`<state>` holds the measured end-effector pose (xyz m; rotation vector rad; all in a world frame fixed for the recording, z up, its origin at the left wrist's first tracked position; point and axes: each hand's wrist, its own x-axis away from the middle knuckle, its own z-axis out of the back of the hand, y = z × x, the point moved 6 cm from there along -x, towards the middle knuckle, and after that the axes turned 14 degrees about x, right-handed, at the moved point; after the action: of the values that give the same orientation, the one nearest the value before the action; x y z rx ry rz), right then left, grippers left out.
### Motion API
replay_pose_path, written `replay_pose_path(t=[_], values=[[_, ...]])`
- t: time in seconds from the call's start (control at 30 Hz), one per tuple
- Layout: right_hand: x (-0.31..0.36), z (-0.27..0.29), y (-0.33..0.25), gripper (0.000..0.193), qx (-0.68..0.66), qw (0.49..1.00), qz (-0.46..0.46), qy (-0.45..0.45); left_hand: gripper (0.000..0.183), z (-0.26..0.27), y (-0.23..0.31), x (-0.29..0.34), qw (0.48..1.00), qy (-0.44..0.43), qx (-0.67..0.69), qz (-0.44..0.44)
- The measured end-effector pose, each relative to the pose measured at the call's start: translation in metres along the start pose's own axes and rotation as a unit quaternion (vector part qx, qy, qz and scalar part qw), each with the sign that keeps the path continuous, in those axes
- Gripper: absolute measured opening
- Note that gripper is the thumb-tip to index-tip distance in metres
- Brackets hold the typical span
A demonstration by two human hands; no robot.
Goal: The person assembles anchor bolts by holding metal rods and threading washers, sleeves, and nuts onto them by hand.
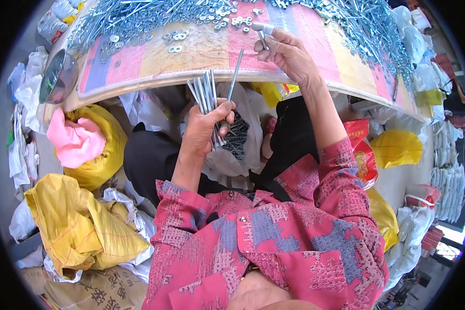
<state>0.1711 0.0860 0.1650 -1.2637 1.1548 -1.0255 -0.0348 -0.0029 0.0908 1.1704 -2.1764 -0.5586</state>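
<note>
My left hand [206, 124] is closed round an upright bundle of shiny metal rods [204, 93], just in front of the table edge. One thin rod [236, 75] leans apart from the bundle, its lower end at the thumb and forefinger. My right hand [289, 54] is raised over the table's near part and pinches a short silver metal piece [263, 40] between thumb and fingers. Pale covers sit on some of its fingertips. Below my left hand, between the knees, a whitish sack [253, 111] holds many dark metal bolts [236, 137].
The table [191, 62] has a striped cloth with loose washers [175, 49] and heaps of rods [367, 31] along its far side. A dark bowl [58, 77] stands at its left edge. Yellow sacks [82, 222] and a pink cloth [77, 137] lie at left; plastic bags [418, 227] at right.
</note>
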Motion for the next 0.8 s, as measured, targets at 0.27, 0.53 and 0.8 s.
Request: replay_pose_path(t=[0.27,0.53,0.8], values=[[0.013,0.012,0.003,0.017,0.169,0.982,0.009,0.089,0.017,0.003,0.003,0.014,1.000,-0.002,-0.015,-0.014],[0.008,-0.016,-0.004,0.026,0.341,0.939,0.016,-0.041,0.021,0.010,0.005,0.024,0.999,-0.035,-0.011,0.005],[-0.001,-0.086,-0.037,0.020,0.549,0.796,0.207,-0.152,0.015,0.023,0.016,0.025,0.997,0.009,-0.052,-0.049]])
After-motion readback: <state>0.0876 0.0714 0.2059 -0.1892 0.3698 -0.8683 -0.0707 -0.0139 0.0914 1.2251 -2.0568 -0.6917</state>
